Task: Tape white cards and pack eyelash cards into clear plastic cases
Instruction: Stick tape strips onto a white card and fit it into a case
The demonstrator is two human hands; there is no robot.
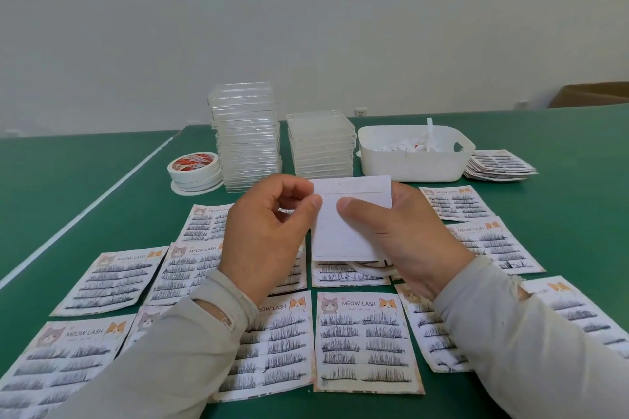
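White card [343, 224]: held upright above the green table [102, 180], between both hands.
Right hand [405, 235]: grips card's right edge, thumb in front.
Left hand [269, 231]: thumb and forefinger pinched at card's left edge.
Eyelash cards [366, 340]: spread in rows beneath.
Clear cases [245, 136]: two stacks behind.
Tape rolls [194, 168]: stacked left of cases.
White bin [412, 160]: right of cases.

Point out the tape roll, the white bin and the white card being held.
tape roll [193, 169], head view, side wall
white bin [413, 167], head view, front wall
white card [343, 235], head view, bare middle
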